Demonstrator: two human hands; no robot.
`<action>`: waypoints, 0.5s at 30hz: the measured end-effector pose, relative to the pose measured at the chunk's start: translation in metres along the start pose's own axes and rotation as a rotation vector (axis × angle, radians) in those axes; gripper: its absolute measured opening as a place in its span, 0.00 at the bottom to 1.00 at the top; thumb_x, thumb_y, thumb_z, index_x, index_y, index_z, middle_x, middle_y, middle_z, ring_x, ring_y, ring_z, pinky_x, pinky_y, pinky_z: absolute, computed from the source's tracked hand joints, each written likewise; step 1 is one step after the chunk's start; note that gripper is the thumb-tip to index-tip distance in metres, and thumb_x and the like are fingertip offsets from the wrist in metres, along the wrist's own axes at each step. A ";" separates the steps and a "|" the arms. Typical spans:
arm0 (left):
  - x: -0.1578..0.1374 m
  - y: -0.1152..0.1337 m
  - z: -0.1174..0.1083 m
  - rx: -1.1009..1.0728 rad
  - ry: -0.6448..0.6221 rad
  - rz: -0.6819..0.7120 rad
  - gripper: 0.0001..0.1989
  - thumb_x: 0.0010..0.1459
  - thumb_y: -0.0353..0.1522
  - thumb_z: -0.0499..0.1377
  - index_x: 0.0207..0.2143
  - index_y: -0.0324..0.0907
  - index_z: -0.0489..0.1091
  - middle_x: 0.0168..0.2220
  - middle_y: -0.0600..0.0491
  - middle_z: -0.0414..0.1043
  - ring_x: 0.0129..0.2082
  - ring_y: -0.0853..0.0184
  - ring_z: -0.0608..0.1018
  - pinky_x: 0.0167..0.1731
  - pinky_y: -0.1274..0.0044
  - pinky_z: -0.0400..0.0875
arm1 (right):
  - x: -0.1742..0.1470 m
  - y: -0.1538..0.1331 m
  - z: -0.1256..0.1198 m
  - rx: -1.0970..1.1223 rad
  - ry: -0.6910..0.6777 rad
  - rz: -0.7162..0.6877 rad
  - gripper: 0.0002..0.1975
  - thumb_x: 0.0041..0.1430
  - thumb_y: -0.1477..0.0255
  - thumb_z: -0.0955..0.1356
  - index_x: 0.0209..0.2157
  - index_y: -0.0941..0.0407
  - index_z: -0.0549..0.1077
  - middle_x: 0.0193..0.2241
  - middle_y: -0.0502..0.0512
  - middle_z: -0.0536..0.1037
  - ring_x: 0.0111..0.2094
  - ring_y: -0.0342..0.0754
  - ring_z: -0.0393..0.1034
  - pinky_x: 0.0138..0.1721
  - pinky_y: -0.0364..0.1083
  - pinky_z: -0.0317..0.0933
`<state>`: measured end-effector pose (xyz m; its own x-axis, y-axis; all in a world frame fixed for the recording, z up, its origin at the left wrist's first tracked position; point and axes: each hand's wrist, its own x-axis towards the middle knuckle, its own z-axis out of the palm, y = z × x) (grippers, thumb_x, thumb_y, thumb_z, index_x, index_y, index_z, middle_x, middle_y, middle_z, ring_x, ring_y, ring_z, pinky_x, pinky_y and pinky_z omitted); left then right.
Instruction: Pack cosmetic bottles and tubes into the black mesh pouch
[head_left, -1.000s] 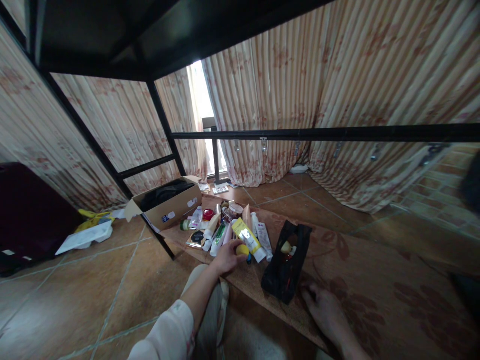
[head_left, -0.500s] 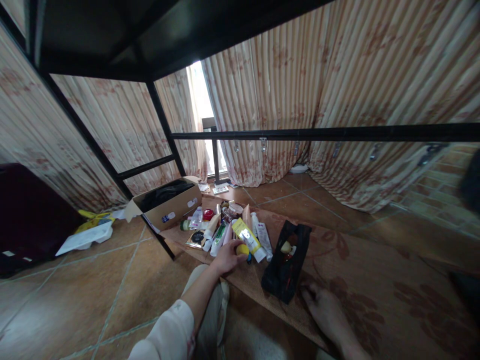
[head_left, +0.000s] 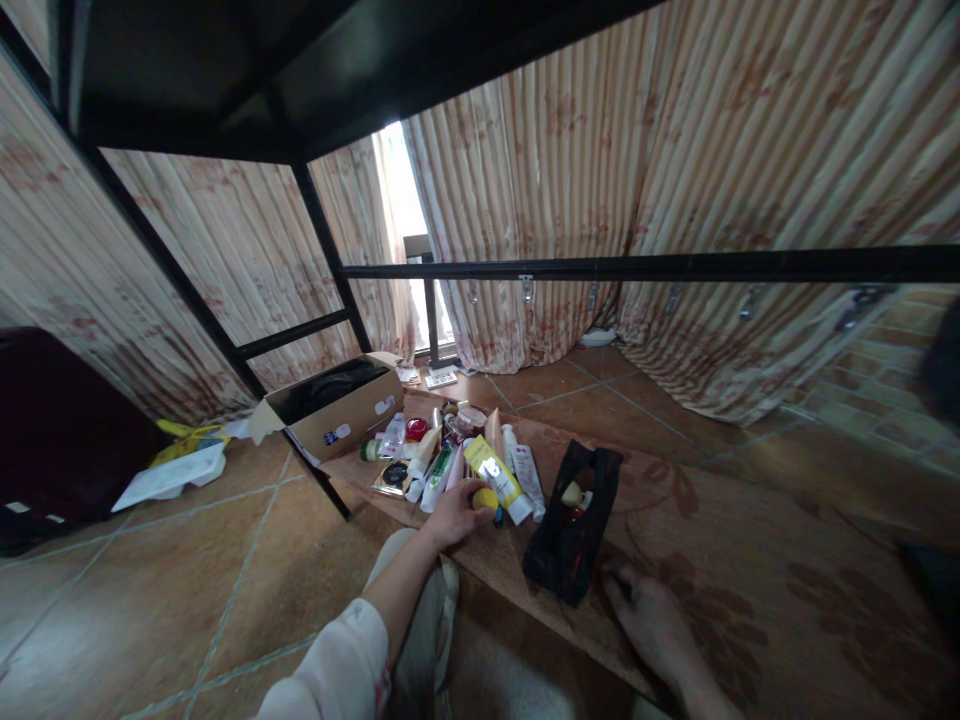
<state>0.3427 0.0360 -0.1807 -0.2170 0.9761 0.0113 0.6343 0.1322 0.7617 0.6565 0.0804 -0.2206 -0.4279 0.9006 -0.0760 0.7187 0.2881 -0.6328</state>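
One yellow disc pinched by left hand | right hand: grip unclear | black bag: contents half-hidden

Dim scene, backlit by a glaring curtain gap, with wide-angle stretching at the edges.

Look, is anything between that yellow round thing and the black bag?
Yes. The near ends of the yellow tube and the white tube lie between the yellow round thing in the left hand and the black bag. Both tubes lie down, so going over them looks possible.
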 end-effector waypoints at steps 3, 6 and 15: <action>0.000 0.000 0.000 0.003 -0.006 -0.001 0.24 0.48 0.36 0.63 0.50 0.42 0.71 0.44 0.51 0.75 0.44 0.61 0.75 0.46 0.74 0.69 | 0.000 0.000 0.000 0.011 -0.006 -0.006 0.18 0.61 0.65 0.57 0.40 0.52 0.76 0.38 0.55 0.81 0.40 0.50 0.75 0.40 0.44 0.62; 0.001 -0.001 0.001 0.010 0.002 0.000 0.24 0.48 0.35 0.63 0.49 0.42 0.71 0.44 0.51 0.75 0.44 0.61 0.75 0.46 0.73 0.69 | 0.000 0.000 0.000 0.002 -0.002 -0.002 0.18 0.61 0.65 0.57 0.41 0.52 0.76 0.38 0.55 0.81 0.40 0.50 0.75 0.39 0.44 0.62; 0.002 -0.004 0.002 0.009 0.015 0.003 0.22 0.48 0.36 0.63 0.48 0.42 0.72 0.45 0.50 0.74 0.44 0.61 0.76 0.44 0.74 0.69 | 0.000 0.000 0.000 -0.015 -0.011 0.001 0.19 0.61 0.64 0.56 0.41 0.53 0.75 0.38 0.56 0.80 0.40 0.51 0.75 0.40 0.45 0.61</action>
<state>0.3412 0.0377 -0.1849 -0.2261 0.9738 0.0238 0.6417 0.1305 0.7557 0.6563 0.0805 -0.2202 -0.4329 0.8974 -0.0853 0.7273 0.2918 -0.6211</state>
